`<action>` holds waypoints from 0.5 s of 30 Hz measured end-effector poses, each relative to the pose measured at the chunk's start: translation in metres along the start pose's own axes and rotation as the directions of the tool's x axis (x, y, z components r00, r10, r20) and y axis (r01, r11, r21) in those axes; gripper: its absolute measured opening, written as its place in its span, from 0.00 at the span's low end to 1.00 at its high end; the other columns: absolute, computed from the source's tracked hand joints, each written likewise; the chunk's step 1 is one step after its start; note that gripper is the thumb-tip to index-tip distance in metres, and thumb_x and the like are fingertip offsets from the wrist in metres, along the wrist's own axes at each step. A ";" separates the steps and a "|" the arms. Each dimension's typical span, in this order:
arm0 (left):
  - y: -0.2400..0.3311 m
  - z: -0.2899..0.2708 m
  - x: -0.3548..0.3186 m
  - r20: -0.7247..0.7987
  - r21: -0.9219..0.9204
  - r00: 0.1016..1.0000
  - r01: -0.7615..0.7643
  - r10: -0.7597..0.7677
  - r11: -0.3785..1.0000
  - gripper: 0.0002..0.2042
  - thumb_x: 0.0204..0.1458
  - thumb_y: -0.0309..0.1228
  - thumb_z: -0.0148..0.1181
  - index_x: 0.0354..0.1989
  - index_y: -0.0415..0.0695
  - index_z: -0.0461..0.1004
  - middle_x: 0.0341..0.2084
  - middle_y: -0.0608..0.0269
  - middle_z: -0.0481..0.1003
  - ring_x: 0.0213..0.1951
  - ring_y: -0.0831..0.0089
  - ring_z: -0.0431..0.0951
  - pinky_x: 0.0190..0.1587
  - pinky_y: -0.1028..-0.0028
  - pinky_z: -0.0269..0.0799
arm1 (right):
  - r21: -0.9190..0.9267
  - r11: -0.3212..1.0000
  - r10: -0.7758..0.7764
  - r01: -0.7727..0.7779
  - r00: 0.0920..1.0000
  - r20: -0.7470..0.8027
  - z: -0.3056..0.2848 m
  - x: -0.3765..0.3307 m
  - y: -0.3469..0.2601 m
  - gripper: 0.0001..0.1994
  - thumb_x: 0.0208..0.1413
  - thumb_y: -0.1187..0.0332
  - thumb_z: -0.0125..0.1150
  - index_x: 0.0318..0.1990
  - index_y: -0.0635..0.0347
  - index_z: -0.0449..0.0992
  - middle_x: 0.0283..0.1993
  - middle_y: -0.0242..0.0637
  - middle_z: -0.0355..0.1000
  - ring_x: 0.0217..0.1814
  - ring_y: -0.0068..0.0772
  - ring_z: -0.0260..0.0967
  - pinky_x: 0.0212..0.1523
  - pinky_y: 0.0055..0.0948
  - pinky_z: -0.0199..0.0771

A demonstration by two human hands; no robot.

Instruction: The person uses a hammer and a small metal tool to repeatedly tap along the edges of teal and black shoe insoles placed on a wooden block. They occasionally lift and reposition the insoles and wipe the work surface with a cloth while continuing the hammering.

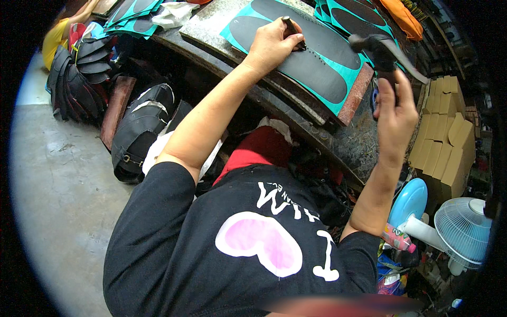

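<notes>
My left hand [269, 46] is closed around a dark hand punch [288, 24], held upright with its lower end on a black and teal sheet [303, 74]. Long sole shapes are cut or marked in black on this sheet, and a row of small holes or marks runs beside the punch. My right hand [396, 108], slightly blurred, grips a hammer [376, 48] raised over the sheet's right end. The hammer's head is apart from the punch. Beneath the sheet lie a pale stone slab [206, 27] and a reddish-brown board [359, 91].
More teal sheets [132, 24] lie at the table's far left, others [351, 18] at the back. Cardboard boxes [441, 142] and a blue fan [462, 232] stand to the right. Fanned black pieces [79, 79] hang at left, near a person in yellow [55, 42].
</notes>
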State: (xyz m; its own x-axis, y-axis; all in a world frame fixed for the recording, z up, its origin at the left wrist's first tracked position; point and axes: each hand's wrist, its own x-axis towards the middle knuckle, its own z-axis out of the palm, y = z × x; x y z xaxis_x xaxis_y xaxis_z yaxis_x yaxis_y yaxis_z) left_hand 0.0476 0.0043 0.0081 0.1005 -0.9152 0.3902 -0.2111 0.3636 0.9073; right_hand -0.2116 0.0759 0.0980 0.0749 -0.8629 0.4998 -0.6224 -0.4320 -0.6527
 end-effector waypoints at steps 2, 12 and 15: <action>0.003 -0.002 0.001 0.022 0.152 0.994 -0.105 0.102 0.983 0.08 0.54 0.29 0.63 0.38 0.39 0.74 0.27 0.56 0.80 0.31 0.70 0.82 0.36 0.71 0.77 | 0.167 0.985 -0.025 0.034 0.998 -0.053 -0.010 0.002 -0.021 0.18 0.61 0.64 0.61 0.56 0.59 0.73 0.34 0.32 0.77 0.25 0.16 0.66 0.27 0.19 0.67; 0.010 0.014 -0.005 -0.099 0.357 0.974 -0.156 0.203 0.921 0.09 0.53 0.29 0.62 0.39 0.40 0.72 0.27 0.53 0.79 0.31 0.65 0.82 0.36 0.69 0.77 | -0.168 0.985 -0.026 0.031 0.999 0.031 0.019 -0.006 0.015 0.18 0.61 0.61 0.61 0.54 0.60 0.74 0.33 0.35 0.78 0.30 0.24 0.73 0.34 0.29 0.73; 0.005 0.011 -0.004 -0.019 0.040 0.999 -0.049 0.049 0.998 0.07 0.54 0.28 0.62 0.36 0.39 0.74 0.27 0.60 0.80 0.31 0.75 0.81 0.37 0.73 0.77 | 0.184 0.971 0.142 -0.155 0.986 0.085 0.000 -0.007 0.010 0.18 0.62 0.61 0.60 0.56 0.57 0.74 0.28 0.29 0.74 0.23 0.16 0.66 0.24 0.20 0.67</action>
State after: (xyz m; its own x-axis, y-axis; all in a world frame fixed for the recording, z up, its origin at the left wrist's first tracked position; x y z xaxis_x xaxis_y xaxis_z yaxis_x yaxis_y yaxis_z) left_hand 0.0357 0.0083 0.0093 0.1083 -0.8927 0.4375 -0.2544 0.4005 0.8803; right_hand -0.2186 0.0778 0.0879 0.0521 -0.9346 0.3519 -0.4723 -0.3336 -0.8159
